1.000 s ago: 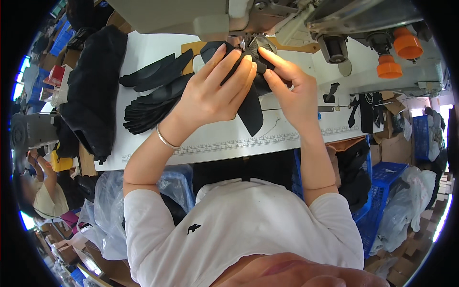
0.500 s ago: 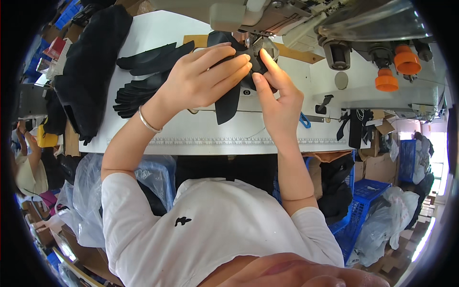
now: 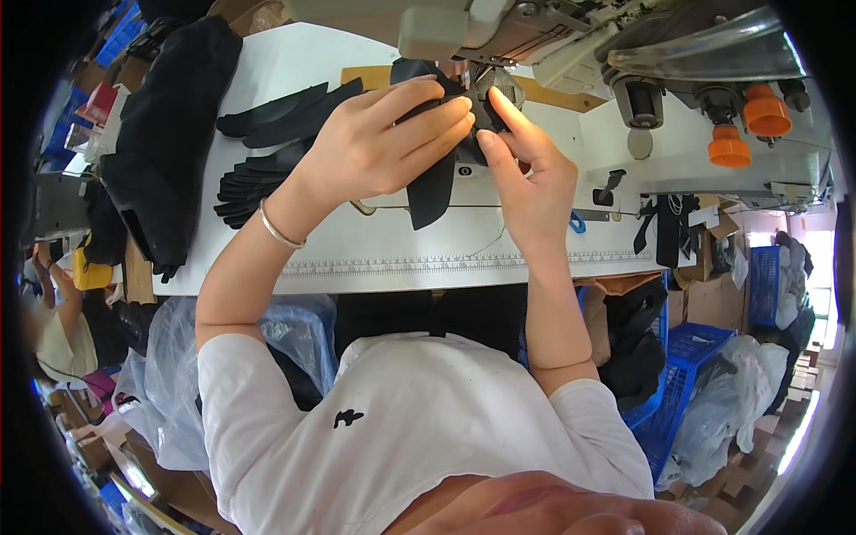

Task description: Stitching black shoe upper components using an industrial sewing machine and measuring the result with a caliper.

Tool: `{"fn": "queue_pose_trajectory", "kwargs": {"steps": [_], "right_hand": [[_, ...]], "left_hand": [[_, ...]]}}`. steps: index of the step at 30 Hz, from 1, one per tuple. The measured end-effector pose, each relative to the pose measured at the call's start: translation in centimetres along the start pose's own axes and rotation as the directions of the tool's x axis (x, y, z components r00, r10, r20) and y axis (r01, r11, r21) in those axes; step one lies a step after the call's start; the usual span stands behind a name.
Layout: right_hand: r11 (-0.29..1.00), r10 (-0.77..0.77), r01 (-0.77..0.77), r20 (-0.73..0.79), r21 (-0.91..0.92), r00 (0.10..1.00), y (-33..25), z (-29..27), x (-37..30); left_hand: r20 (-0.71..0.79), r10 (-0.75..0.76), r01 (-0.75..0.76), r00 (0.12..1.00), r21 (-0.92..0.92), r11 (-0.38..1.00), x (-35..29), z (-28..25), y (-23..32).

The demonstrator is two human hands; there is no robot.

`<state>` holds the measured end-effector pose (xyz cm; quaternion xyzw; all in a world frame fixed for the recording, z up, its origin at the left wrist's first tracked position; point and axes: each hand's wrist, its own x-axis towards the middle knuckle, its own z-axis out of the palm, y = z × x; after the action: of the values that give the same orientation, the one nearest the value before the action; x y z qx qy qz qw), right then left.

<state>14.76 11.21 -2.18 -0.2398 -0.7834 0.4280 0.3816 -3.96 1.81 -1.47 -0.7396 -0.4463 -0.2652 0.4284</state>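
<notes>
A strip of black fabric (image 3: pixel 432 194) lies under the sewing machine's needle area (image 3: pixel 481 71), its lower end hanging over the white table. My left hand (image 3: pixel 379 138) is closed over the fabric, its fingertips pressed on it just left of the needle. On the other side, my right hand (image 3: pixel 533 183) pinches the fabric's edge between thumb and forefinger, close to the presser foot. The fingers partly hide the seam area. Left of my left hand, several cut black pieces (image 3: pixel 299 116) lie flat, with a fanned stack of black pieces (image 3: pixel 254 187) below them.
A large black cloth bundle (image 3: pixel 174 134) covers the table's left end. Right of my right hand lie a blue-handled tool (image 3: pixel 578 221) and black strips (image 3: pixel 669 232). A printed ruler (image 3: pixel 419 267) runs along the near edge. Blue crates (image 3: pixel 682 374) stand at right. Another person (image 3: pixel 62 321) works far left.
The whole view has shifted slightly to the right. Both hands keep nearly the same place and grip on the black fabric.
</notes>
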Motion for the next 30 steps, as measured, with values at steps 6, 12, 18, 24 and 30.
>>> {"fn": "queue_pose_trajectory", "kwargs": {"steps": [6,12,18,24,30], "right_hand": [[1.000,0.001,-0.001,-0.026,0.000,1.000,0.2,0.4,-0.2],[1.000,-0.017,0.017,-0.039,-0.017,0.999,0.0,0.6,-0.2],[1.000,0.007,-0.007,-0.067,-0.005,0.998,-0.1,1.2,-0.5],[0.865,-0.315,0.261,-0.057,-0.428,0.948,0.5,1.1,-0.4],[0.898,-0.232,0.233,0.048,-0.373,0.972,0.7,0.1,-0.1]], "left_hand": [[-0.004,0.010,-0.011,1.000,-0.017,1.000,0.0,0.0,-0.4],[0.000,0.000,0.000,1.000,-0.029,1.000,0.0,-0.1,-0.4],[0.013,-0.016,0.017,1.000,-0.053,0.998,-0.3,-0.1,-0.9],[0.111,-0.041,0.059,0.993,-0.165,0.985,-0.1,-1.4,-1.3],[0.432,-0.312,0.459,0.846,-0.293,0.839,2.9,-5.8,2.2]]}}
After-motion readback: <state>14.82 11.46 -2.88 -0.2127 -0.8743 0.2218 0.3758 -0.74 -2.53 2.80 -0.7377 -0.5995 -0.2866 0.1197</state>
